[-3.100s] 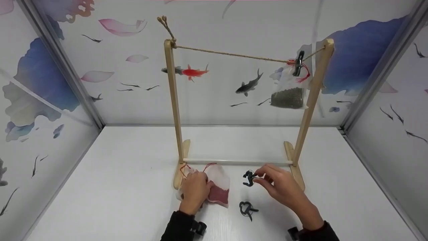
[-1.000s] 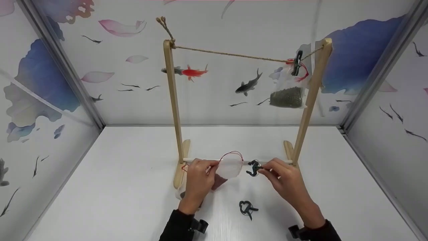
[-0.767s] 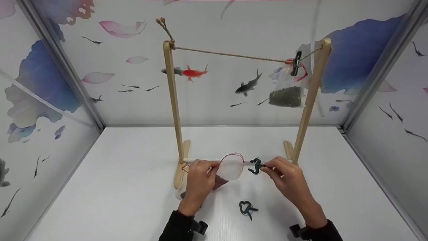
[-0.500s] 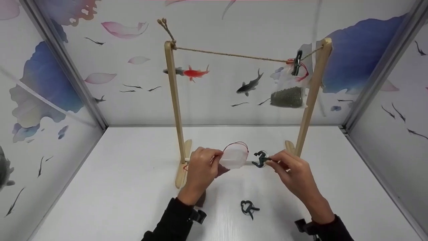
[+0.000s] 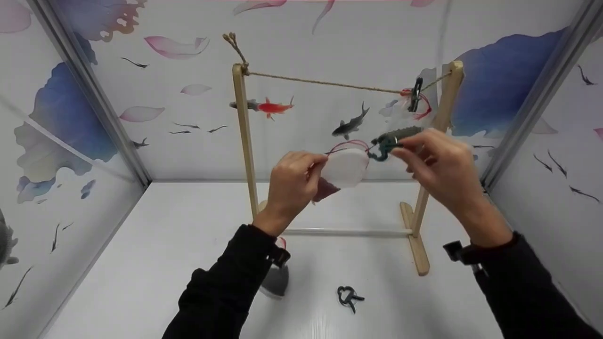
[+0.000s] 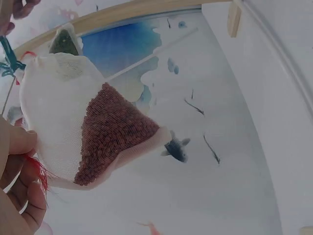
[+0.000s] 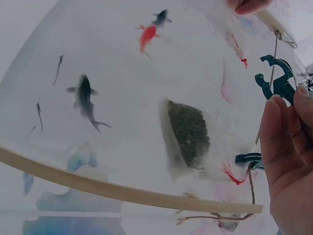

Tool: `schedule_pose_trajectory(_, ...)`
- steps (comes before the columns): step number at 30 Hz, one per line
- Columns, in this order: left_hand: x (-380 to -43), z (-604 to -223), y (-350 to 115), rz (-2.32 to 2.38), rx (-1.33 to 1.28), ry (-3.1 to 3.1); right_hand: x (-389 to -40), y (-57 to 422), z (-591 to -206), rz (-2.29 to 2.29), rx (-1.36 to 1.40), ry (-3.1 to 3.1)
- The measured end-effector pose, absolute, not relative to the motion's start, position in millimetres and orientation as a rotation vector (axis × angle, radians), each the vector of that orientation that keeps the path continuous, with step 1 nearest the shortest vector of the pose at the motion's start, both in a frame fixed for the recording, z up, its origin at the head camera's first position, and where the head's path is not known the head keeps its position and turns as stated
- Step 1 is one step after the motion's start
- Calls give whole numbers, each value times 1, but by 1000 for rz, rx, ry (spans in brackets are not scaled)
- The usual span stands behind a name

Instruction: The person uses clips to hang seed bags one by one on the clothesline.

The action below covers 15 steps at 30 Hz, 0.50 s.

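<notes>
So that its rim is exposed, presumably, bag is pinched by left hand. Clip is pinched by right hand.

This looks like a small booth, perhaps a lab-style recording station: a plain white surface is enclosed at the back and both sides by smooth white panels, with grey metal posts at the corners. The panels carry decorative prints of fish, pink petals and blue leaf shapes. Black devices sit at the cuffs of dark sleeves; the building beyond cannot be told
</notes>
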<state>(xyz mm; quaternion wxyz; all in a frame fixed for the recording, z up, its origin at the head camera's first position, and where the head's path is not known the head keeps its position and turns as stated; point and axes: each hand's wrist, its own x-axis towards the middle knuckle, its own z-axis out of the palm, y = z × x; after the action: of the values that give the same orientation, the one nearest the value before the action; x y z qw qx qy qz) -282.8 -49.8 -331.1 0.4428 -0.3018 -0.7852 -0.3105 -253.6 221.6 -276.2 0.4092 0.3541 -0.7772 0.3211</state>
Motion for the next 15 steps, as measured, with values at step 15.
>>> schedule_pose_trajectory(15,-297,-264,-41,-605,-733,-1967,-285,214,-170,544,732,-2097)
